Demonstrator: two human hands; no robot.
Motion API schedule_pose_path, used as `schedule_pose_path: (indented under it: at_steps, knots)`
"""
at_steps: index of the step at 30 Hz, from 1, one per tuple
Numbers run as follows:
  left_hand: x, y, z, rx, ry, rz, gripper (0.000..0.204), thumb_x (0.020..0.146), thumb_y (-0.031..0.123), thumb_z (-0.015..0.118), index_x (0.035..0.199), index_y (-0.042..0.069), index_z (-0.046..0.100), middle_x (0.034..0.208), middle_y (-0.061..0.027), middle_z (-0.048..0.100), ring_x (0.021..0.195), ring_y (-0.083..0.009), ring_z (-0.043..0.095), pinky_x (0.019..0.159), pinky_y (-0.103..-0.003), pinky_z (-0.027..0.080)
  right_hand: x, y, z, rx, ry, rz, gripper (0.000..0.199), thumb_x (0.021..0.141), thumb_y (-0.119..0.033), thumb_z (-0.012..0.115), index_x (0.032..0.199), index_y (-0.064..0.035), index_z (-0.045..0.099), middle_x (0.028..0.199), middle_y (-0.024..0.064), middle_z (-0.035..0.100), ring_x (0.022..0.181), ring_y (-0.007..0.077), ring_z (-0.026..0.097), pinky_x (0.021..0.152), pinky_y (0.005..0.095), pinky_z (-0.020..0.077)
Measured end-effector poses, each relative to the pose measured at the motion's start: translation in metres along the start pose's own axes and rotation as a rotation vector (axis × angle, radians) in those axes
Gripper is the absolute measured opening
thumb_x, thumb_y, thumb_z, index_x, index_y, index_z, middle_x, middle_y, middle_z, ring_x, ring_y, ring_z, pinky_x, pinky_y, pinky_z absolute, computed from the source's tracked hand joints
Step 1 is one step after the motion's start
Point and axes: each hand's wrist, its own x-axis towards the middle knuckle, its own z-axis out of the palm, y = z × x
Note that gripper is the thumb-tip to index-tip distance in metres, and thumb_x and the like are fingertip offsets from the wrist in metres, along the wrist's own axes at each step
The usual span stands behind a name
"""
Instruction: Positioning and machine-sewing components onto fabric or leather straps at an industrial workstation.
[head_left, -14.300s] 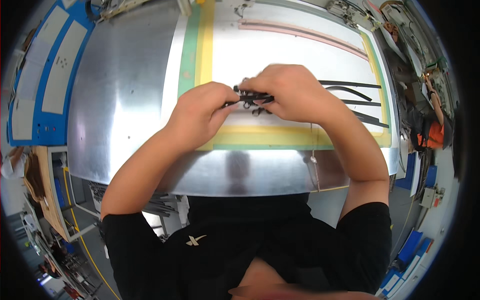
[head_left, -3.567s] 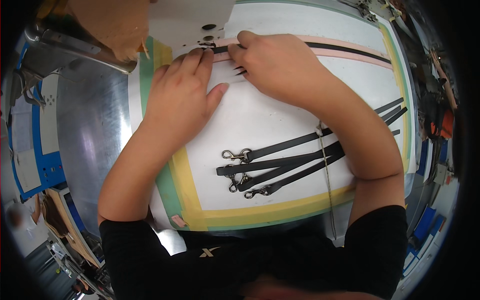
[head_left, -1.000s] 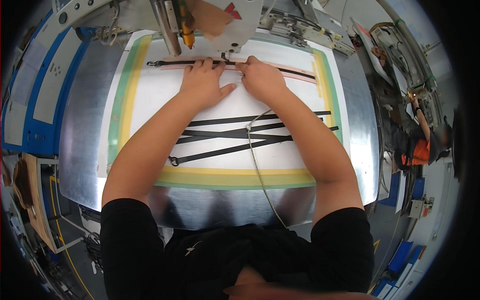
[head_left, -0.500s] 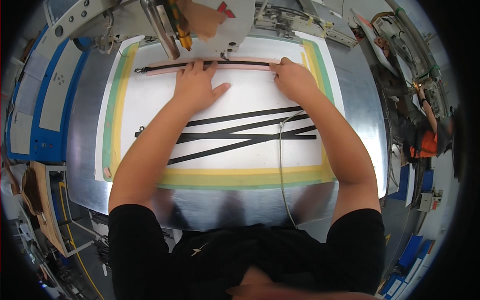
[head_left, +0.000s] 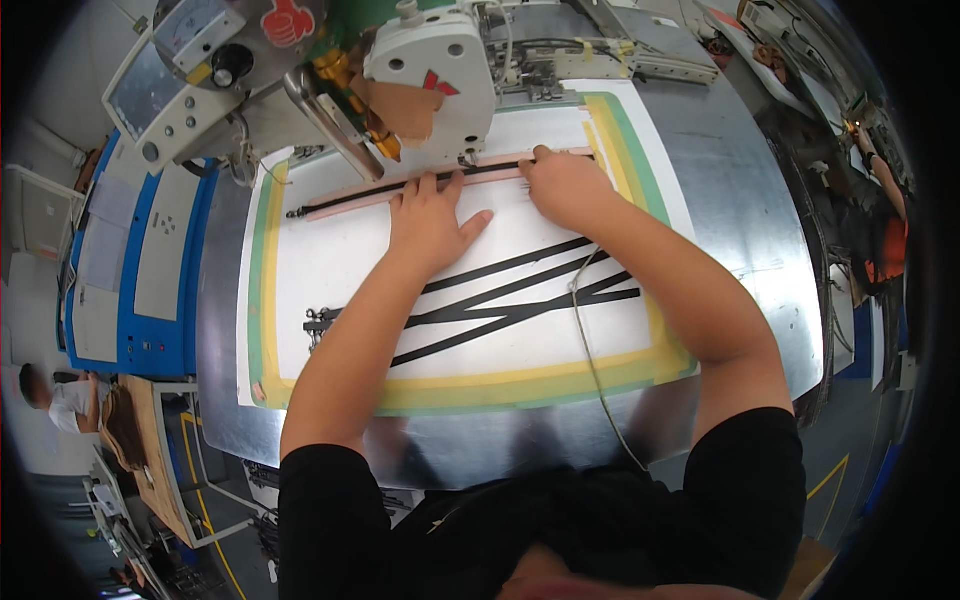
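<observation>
A narrow black strap with a small metal clasp at its left end lies along a pink strip near the far side of the white sheet. My left hand lies with fingers spread, their tips pressing the strap near its middle, thumb pointing right. Further right, my right hand has its fingers bunched at the strap, the fingertips partly hidden. Several loose black straps cross one another nearer to me, metal fittings at their left ends. A thin pale cord runs over their right part.
A sewing machine head hangs just beyond the strap, its presser foot close to my fingers. Yellow and green tape borders the sheet on the metal table. At left stands a blue-and-white cabinet; people are visible at both sides.
The whole view has shifted and tilted. My right hand has moved left along the strap, uncovering its right end. My left hand still rests on the strap, fingers spread.
</observation>
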Motion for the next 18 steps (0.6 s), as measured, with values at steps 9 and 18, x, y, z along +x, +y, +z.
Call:
schedule_pose_path:
  at_steps: [9,18]
  knots:
    - [-0.003,0.012,-0.013,-0.034,-0.065,-0.045,0.074,0.093,0.057,0.070,0.151,0.012,0.059,0.156,-0.0225,0.046,0.142,-0.0455,0.044,0.116,-0.060,0.036,-0.007,-0.011,-0.006,0.064,0.054,-0.146,0.030,0.096,-0.008,0.055,0.121,0.0040,0.068,0.116,0.0207,0.069,0.101,0.0366,0.075,0.085,0.0448,0.0617]
    - [-0.005,0.005,-0.014,-0.016,-0.058,-0.041,0.074,0.093,0.058,0.069,0.150,0.012,0.059,0.155,-0.0213,0.047,0.143,-0.0449,0.043,0.116,-0.059,0.036,-0.022,0.017,-0.011,0.013,-0.047,-0.048,0.039,0.098,-0.005,0.054,0.136,0.0009,0.063,0.125,0.0177,0.066,0.102,0.0363,0.075,0.085,0.0444,0.0622]
